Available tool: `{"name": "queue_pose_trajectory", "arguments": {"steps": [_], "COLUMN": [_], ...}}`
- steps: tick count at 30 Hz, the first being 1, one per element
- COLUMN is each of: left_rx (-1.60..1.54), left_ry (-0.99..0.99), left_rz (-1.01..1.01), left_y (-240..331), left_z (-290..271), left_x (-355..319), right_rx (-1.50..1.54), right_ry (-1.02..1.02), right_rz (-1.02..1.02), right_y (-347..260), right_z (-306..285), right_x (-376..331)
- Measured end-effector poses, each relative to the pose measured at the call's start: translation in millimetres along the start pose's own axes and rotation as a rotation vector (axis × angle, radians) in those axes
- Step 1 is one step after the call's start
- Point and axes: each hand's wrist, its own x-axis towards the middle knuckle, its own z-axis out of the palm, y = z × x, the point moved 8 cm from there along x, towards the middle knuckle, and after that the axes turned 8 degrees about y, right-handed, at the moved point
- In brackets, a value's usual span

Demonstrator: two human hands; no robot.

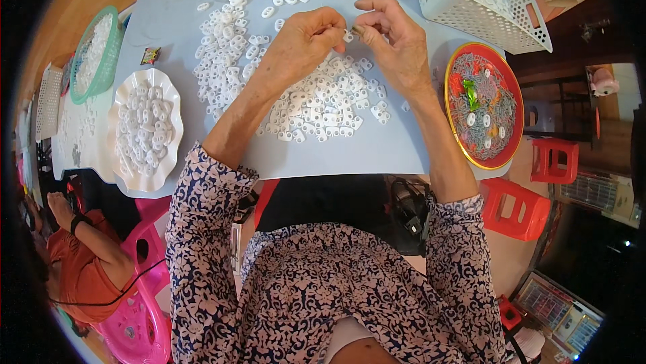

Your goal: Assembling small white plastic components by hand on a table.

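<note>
While the left hand [299,41] pinched a small white plastic piece [348,35] between thumb and forefinger above the worktop [377,155], the right hand [404,44] curled close beside it; whether that second grip held anything, I could not tell. Little of the piece showed, so a slipping thumb could have dropped it into the heap of loose two-hole pieces [316,112] below, where it might have been lost among lookalikes. A forearm [235,122] brushing the heap could have scattered it. Rightward, a gold-rimmed red bowl [459,151] held thin grey bits [470,62], a shiny green scrap [472,95] and a few white ovals [486,120]; a perforated white basket [498,29] held more white pieces. Leftward, a scalloped white dish [176,116] and a green basket [113,53] were filled with white pieces too.
</note>
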Motion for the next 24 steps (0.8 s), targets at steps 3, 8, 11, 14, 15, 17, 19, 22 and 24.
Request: {"name": "queue_pose_trajectory", "arguments": {"steps": [3,8,11,14,15,17,19,22,24], "left_rx": [0.031,0.034,0.050,0.068,0.082,0.097,0.082,0.087,0.086], "left_ry": [-0.007,0.003,0.012,0.021,0.016,0.012,0.018,0.011,0.007], "left_rz": [0.018,0.020,0.042,0.056,0.043,0.028,0.045,0.058,0.051], "left_y": [3.5,3.4,6.2,9.0,9.3,8.2,8.6,7.9,7.7], "left_z": [2.9,1.7,0.3,-0.2,-0.7,-1.1,-1.1,-1.0,0.1], "left_x": [-0.3,-0.8,-0.9,-0.9,-0.7,-1.6,-2.0,-1.9,-2.2], "right_rx": [-0.012,0.000,0.005,-0.005,-0.010,-0.007,-0.004,-0.035,-0.026], "right_ry": [-0.015,0.001,0.013,0.020,0.024,0.019,0.014,-0.011,-0.003], "right_rz": [0.009,-0.003,-0.024,-0.034,-0.037,-0.036,-0.036,-0.001,-0.020], "right_y": [0.9,2.7,-0.6,-1.1,-0.8,-0.1,-0.9,0.4,0.5], "right_z": [-0.3,-0.4,-0.5,-1.4,-2.0,-0.9,-0.2,1.4,0.8], "right_x": [-0.7,0.4,1.0,0.8,0.8,-0.2,-0.9,-2.0,-2.4]}}
